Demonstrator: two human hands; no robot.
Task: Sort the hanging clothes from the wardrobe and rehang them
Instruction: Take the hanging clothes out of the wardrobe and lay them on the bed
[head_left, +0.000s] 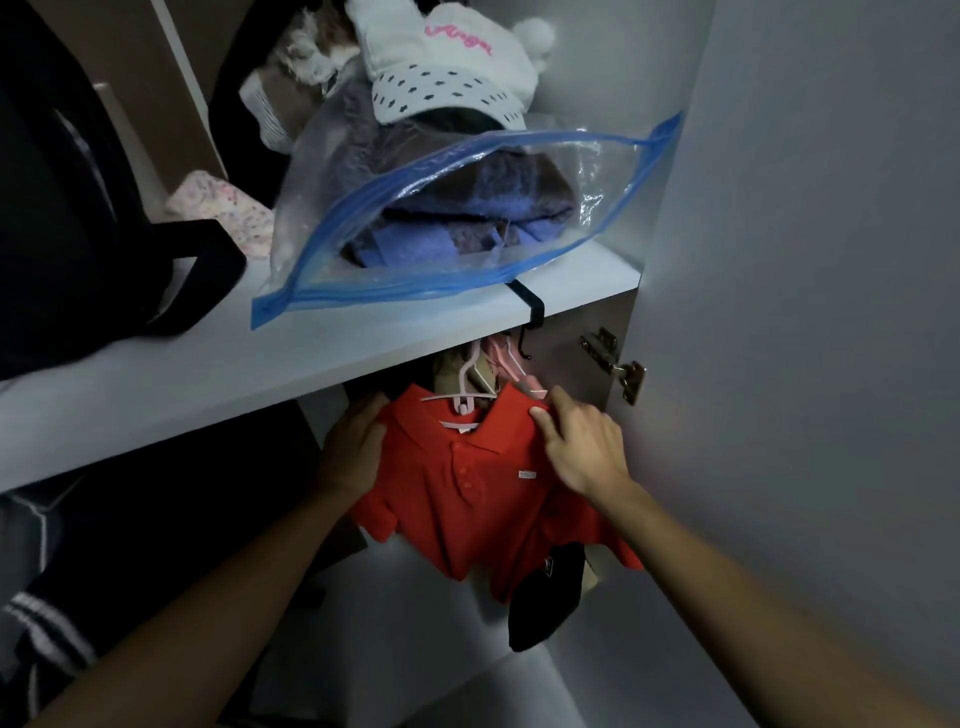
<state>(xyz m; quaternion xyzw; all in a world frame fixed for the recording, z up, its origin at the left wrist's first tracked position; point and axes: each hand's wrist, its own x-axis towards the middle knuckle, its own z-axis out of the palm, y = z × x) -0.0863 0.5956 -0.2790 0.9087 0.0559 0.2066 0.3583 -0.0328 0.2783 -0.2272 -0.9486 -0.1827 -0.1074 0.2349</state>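
Observation:
A red polo shirt (478, 499) hangs on a pale pink hanger (464, 397) under the white shelf (291, 358). My left hand (356, 444) grips the shirt's left shoulder, its fingers curled round the cloth. My right hand (582, 447) pinches the right shoulder between thumb and fingers. Behind the shirt hang a beige garment (454, 371) and a pink hanger (511, 366); the rail is hidden by the shelf. A black garment (545, 597) hangs low in front of the shirt's hem.
On the shelf lie a clear zip bag with a blue rim (441, 218) full of clothes, a white knit hat (457, 62) and a black bag (78, 208). The grey wardrobe door (805, 312) stands open at the right, with its hinge (615, 364). Dark clothes (78, 597) hang at the left.

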